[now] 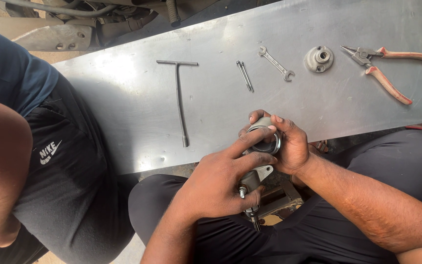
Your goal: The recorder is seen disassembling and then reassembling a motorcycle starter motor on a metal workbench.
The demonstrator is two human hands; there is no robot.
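Observation:
Both my hands hold one grey metal cylinder part (261, 149) with a round ring-shaped opening at its top and a flange and stud lower down. My left hand (221, 183) wraps the lower body, index finger lying across the ring. My right hand (289, 144) cups the top end from the right, fingertips on the rim. The part hangs over my lap, just past the near edge of a metal sheet (137, 112).
On the sheet lie a T-handle wrench (179, 93), a thin pin (244, 76), a small open-end spanner (275, 63), a round metal cap (319, 59) and red-handled pliers (384, 68). Another person in dark shorts (64, 171) crouches at the left. Vehicle parts (74, 24) sit beyond.

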